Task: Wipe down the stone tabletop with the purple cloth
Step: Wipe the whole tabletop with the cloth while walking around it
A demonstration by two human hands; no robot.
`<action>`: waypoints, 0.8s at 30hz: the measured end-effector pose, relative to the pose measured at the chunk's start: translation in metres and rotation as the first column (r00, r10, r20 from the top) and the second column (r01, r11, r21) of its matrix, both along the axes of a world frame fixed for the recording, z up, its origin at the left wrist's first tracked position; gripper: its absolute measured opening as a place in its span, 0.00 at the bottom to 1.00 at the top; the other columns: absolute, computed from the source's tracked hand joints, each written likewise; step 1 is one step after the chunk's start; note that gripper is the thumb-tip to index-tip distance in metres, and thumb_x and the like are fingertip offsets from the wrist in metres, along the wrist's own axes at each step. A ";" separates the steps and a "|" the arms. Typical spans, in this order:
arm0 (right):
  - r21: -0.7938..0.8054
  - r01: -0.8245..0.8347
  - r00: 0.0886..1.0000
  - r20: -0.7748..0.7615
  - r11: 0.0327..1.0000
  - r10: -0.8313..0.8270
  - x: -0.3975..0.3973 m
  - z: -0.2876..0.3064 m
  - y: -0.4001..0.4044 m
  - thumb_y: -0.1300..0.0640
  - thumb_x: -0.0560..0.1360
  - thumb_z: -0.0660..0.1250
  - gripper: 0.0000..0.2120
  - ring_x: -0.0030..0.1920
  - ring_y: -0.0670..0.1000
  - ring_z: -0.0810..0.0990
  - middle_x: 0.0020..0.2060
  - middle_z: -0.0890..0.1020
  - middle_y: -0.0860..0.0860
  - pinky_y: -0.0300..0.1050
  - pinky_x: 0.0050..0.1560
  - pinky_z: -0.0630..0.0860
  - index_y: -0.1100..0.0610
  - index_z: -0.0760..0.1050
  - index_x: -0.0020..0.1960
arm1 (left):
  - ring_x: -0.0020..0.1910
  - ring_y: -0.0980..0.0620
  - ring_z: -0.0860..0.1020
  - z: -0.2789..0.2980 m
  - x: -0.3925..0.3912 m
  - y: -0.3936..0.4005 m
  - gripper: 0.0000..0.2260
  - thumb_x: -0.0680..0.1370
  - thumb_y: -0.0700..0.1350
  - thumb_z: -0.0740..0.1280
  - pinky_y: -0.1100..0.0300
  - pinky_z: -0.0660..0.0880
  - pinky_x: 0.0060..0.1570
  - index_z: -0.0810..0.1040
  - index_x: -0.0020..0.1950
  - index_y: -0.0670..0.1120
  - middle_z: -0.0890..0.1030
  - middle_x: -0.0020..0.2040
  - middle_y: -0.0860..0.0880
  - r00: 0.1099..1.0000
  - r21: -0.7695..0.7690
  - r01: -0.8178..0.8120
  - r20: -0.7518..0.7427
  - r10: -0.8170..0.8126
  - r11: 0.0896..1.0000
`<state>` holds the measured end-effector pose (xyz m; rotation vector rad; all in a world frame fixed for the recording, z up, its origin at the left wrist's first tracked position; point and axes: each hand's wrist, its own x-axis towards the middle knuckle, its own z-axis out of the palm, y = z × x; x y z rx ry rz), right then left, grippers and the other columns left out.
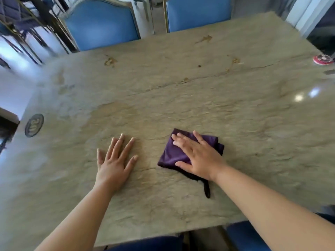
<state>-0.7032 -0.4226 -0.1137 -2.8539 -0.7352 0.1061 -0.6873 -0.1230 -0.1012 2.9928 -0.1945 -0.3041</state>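
1. The right hand [197,156] lies flat on the cloth [174,154], fingers straight, pressing and not gripping it; a flat palm likely spreads pressure for wiping.
2. The left hand [116,160] rests open on the bare bench [181,87], just left of the cloth, seemingly as a brace.
3. The cloth sits folded near the bench's near edge, right of centre; a dark strip trails from under the wrist.
4. Wide stone lies open ahead and to both sides.
5. Limits: a round disc [34,125] at the left edge, a blurred red item [323,59], perhaps a lid, far right, and two chairs [103,24] beyond.
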 end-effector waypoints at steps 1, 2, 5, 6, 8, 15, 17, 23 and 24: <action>-0.013 0.095 0.995 0.017 0.995 -0.095 0.012 0.000 -0.010 0.35 0.76 0.49 0.33 0.76 0.46 0.54 0.76 0.58 0.47 0.55 0.76 0.45 0.54 0.61 0.74 | 0.77 0.59 0.37 -0.003 -0.002 0.001 0.27 0.75 0.70 0.39 0.42 0.38 0.74 0.41 0.74 0.70 0.42 0.79 0.61 1.000 -0.007 0.000 0.031 0.000 1.000; -0.010 0.249 0.968 0.032 0.968 -0.249 0.025 0.000 -0.016 0.35 0.77 0.47 0.33 0.77 0.47 0.53 0.77 0.57 0.47 0.55 0.76 0.43 0.54 0.60 0.75 | 0.77 0.59 0.38 -0.006 -0.002 0.000 0.26 0.76 0.69 0.39 0.42 0.39 0.74 0.42 0.75 0.69 0.43 0.79 0.61 0.998 -0.011 -0.001 0.062 0.001 1.000; -0.077 0.697 0.717 0.046 0.713 -0.696 0.060 0.000 0.007 0.40 0.79 0.47 0.32 0.78 0.51 0.46 0.78 0.50 0.52 0.56 0.75 0.39 0.56 0.51 0.77 | 0.77 0.59 0.39 -0.012 -0.001 0.001 0.26 0.77 0.68 0.41 0.41 0.40 0.74 0.44 0.76 0.68 0.44 0.79 0.60 0.993 -0.030 0.009 0.116 -0.005 1.000; -0.106 0.756 0.652 0.032 0.646 -0.758 0.069 0.002 0.026 0.41 0.80 0.46 0.33 0.78 0.53 0.44 0.78 0.47 0.54 0.57 0.75 0.39 0.58 0.48 0.78 | 0.77 0.59 0.38 -0.013 -0.001 0.002 0.26 0.78 0.67 0.41 0.40 0.39 0.74 0.44 0.76 0.67 0.44 0.79 0.60 0.992 -0.044 0.012 0.123 -0.007 0.999; -0.123 0.753 0.651 -0.004 0.646 -0.759 0.077 0.004 0.069 0.42 0.80 0.44 0.33 0.77 0.56 0.41 0.78 0.43 0.57 0.57 0.75 0.39 0.60 0.43 0.78 | 0.77 0.60 0.38 -0.014 -0.002 0.004 0.25 0.79 0.65 0.40 0.41 0.38 0.74 0.46 0.77 0.65 0.46 0.79 0.61 0.992 -0.111 0.019 0.125 -0.005 0.994; -0.047 0.197 0.980 0.006 0.979 -0.197 -0.011 0.003 0.144 0.40 0.80 0.47 0.32 0.77 0.51 0.42 0.78 0.46 0.52 0.51 0.76 0.37 0.55 0.45 0.78 | 0.77 0.63 0.45 -0.014 -0.002 0.009 0.29 0.77 0.61 0.39 0.44 0.37 0.74 0.53 0.78 0.59 0.53 0.78 0.62 0.987 -0.336 -0.004 0.149 0.058 0.942; -0.017 0.063 0.998 0.007 0.998 -0.063 -0.042 0.004 0.126 0.38 0.79 0.47 0.32 0.77 0.47 0.45 0.78 0.50 0.48 0.51 0.76 0.40 0.51 0.50 0.78 | 0.77 0.62 0.44 -0.015 -0.002 0.009 0.30 0.76 0.62 0.38 0.44 0.36 0.74 0.54 0.78 0.59 0.52 0.78 0.62 0.987 -0.328 0.009 0.153 0.044 0.945; -0.099 0.606 0.790 -0.041 0.789 -0.612 -0.090 0.004 0.124 0.37 0.79 0.43 0.33 0.77 0.51 0.38 0.78 0.42 0.48 0.61 0.75 0.40 0.50 0.42 0.78 | 0.78 0.58 0.44 -0.013 -0.002 0.010 0.23 0.81 0.58 0.44 0.42 0.34 0.73 0.58 0.77 0.59 0.52 0.79 0.58 0.994 -0.296 0.018 0.106 0.014 0.955; -0.134 0.679 0.722 -0.056 0.721 -0.690 -0.092 0.005 0.138 0.38 0.79 0.41 0.33 0.76 0.54 0.34 0.77 0.38 0.50 0.63 0.74 0.37 0.52 0.38 0.78 | 0.78 0.58 0.43 -0.012 -0.001 0.011 0.22 0.82 0.57 0.45 0.42 0.33 0.73 0.58 0.77 0.60 0.51 0.79 0.58 0.997 -0.292 0.018 0.081 0.006 0.956</action>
